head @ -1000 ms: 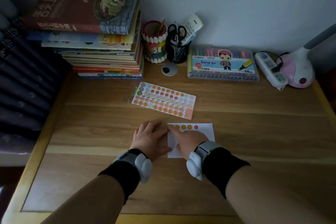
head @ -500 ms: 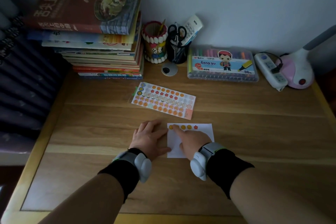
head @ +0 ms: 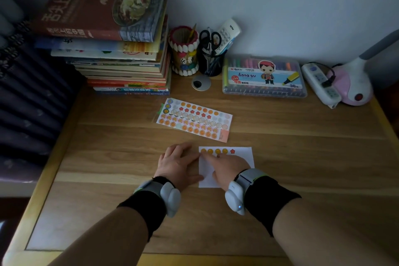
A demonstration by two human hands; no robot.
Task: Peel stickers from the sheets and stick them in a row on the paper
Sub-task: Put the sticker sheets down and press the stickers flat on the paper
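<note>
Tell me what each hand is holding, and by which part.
Nothing is gripped. The left hand lies flat against the left edge of the paper; the right hand presses its index fingertip by the leftmost sticker in the top row.

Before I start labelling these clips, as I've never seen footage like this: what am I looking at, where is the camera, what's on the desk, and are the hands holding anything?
There is no machine here: a person works with two bare hands, and one camera worn on the head looks down at them. On the wooden desk lie a sticker sheet, a small white paper with a row of five stickers along its top edge, a stack of books, a marker box, a power strip and a pink lamp. The left hand lies flat at the paper's left edge. The right hand touches the left end of the row with its index finger. Neither hand holds anything.
</note>
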